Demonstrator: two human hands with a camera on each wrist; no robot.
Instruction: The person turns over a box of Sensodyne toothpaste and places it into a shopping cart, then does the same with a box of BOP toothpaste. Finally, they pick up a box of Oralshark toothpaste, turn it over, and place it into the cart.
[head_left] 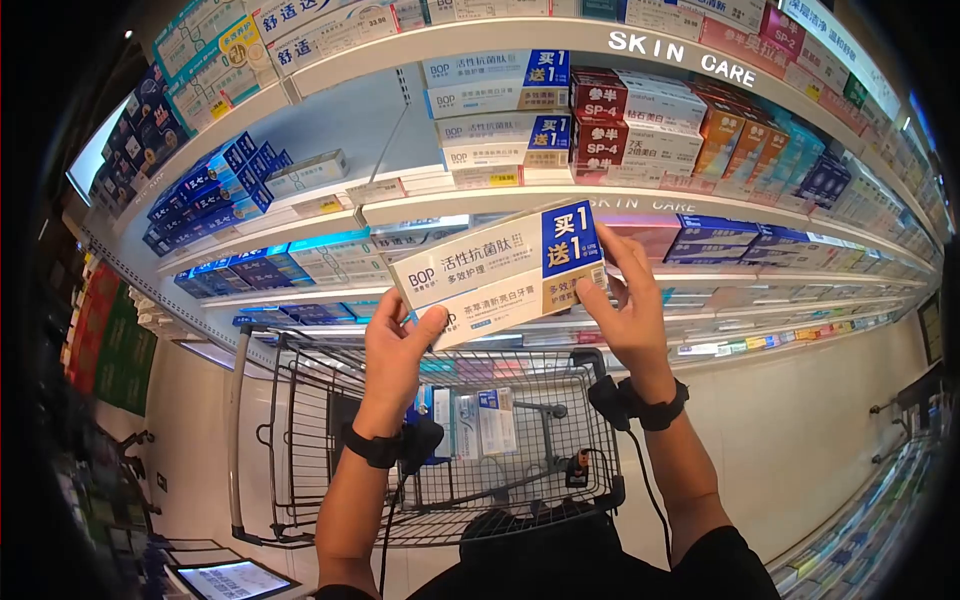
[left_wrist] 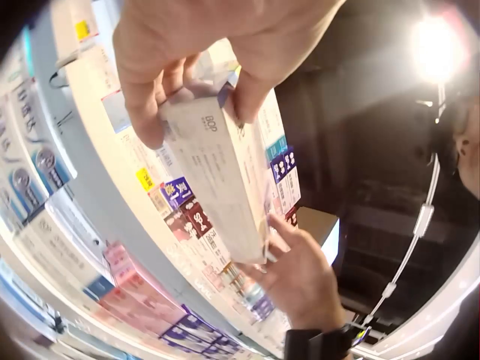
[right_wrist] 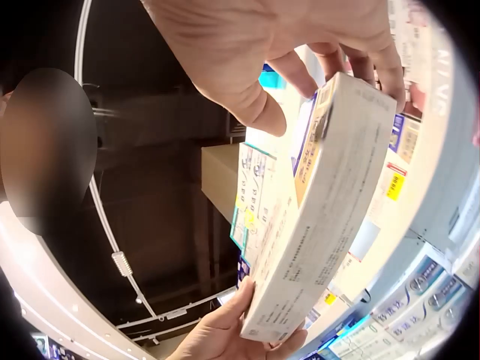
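A twin-pack toothpaste box (head_left: 490, 275), white with a blue and gold right end, is held up before the shelves, slightly tilted with its right end higher. My left hand (head_left: 393, 350) pinches its lower left corner, thumb on the printed front and fingers behind. At the other end, my right hand (head_left: 635, 315) holds the box with its thumb over the front face and fingers around the far side. The right wrist view shows the long side of the box (right_wrist: 319, 217) covered in small print. A dark strap with a camera circles each wrist.
Below the hands stands a wire shopping cart (head_left: 300, 430) with several boxes (head_left: 495, 420) in it. Similar toothpaste boxes (head_left: 500, 140) are stacked on the shelf ahead, beside red boxes (head_left: 600, 100). Blue boxes (head_left: 215, 185) fill the shelf at left. A shelf edge (head_left: 480, 205) runs behind the held box.
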